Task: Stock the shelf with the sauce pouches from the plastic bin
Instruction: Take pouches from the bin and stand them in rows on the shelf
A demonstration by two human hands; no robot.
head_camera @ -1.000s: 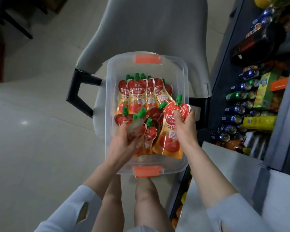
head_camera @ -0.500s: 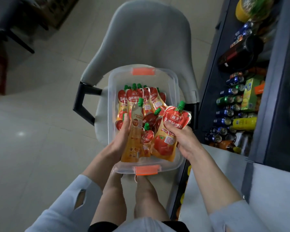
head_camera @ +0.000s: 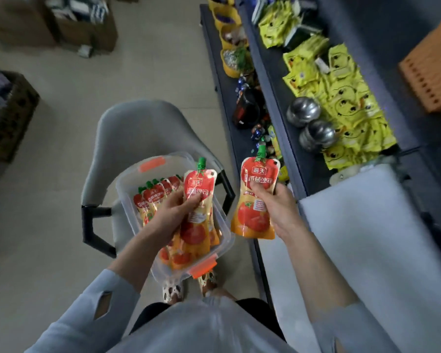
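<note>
Risen off the bin [head_camera: 124, 181], left hand [head_camera: 172, 215] grips perhaps two pouches [head_camera: 198, 185], right hand [head_camera: 278, 208] one pouch [head_camera: 255, 218]

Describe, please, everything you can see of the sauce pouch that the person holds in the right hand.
The sauce pouch is a glossy, flexible-looking stand-up pack with a narrowed waist. Its top is red with white characters, and it shades to orange-yellow below, with a tomato picture. A green screw cap tops its spout. It is held roughly upright, slightly tilted, clear of the plastic bin and in front of the dark shelf. Only the right hand touches it, gripping its right side with the thumb across the front.
</note>
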